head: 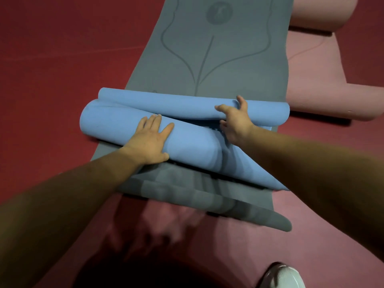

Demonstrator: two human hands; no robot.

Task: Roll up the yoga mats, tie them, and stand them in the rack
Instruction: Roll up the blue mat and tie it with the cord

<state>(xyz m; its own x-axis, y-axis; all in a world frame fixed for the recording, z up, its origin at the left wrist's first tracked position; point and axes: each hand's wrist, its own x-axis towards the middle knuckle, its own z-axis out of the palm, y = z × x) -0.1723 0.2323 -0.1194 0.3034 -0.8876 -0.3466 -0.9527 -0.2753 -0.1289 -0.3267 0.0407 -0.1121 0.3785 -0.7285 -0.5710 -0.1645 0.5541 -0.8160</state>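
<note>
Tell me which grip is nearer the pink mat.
Right. The right grip holds the blue roll near its end beside the pink mat; the left grip rests flat on the roll, farther from that mat.

Open red floor left of the grey-blue mat — the pink mat crowds its right edge.
</note>
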